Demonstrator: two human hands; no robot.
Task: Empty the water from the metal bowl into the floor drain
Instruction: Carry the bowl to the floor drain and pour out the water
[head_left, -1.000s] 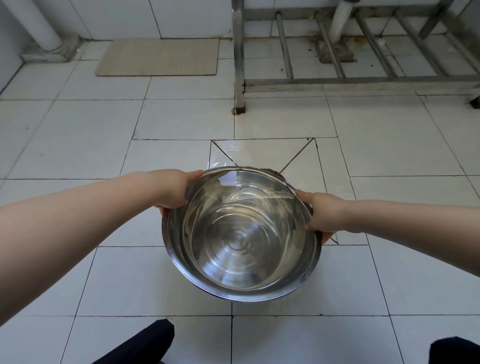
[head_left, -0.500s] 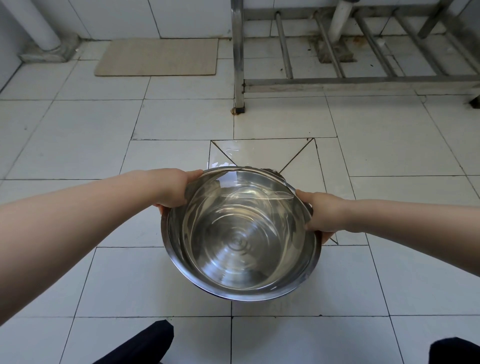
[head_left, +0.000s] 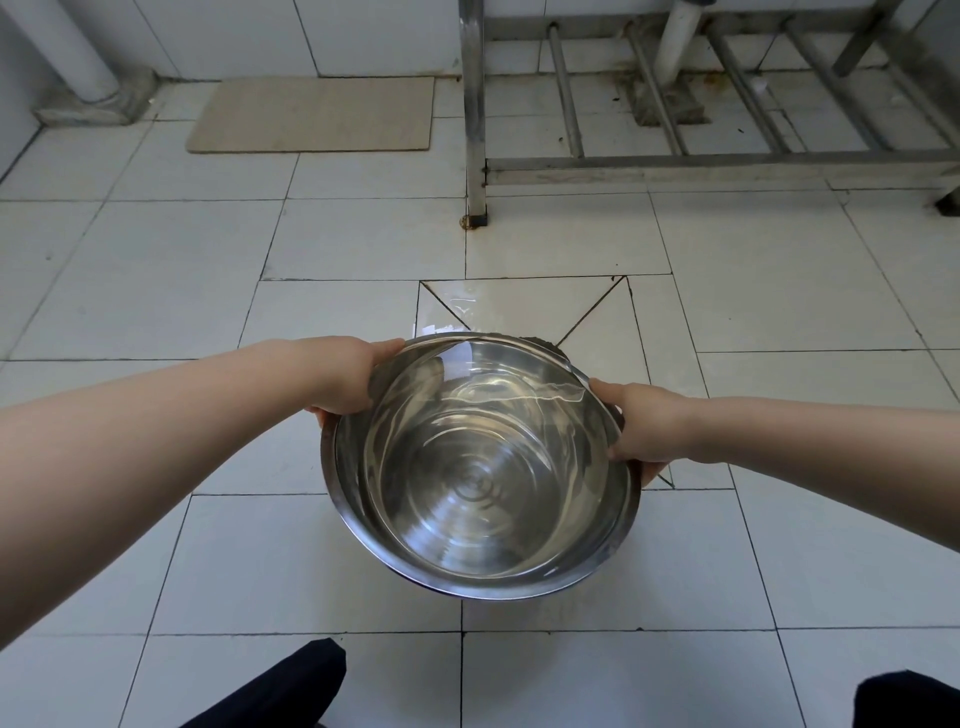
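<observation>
Metal bowl (head_left: 480, 467): round, polished steel with a rolled rim and concentric rings on its base, holding clear water (head_left: 483, 410) pooled toward the far side. It is held above the white tiled floor (head_left: 156, 291), tipped away from the person. Left hand (head_left: 345, 376) grips the left rim, fingers curled under. Right hand (head_left: 636, 428) grips the right rim likewise. Beyond the far rim lies a wet, glossy tile section (head_left: 519, 306) cut by diagonal seams; the drain itself is hidden.

White tiled floor (head_left: 779, 312), beige mat (head_left: 311, 114), steel rack (head_left: 675, 161).
</observation>
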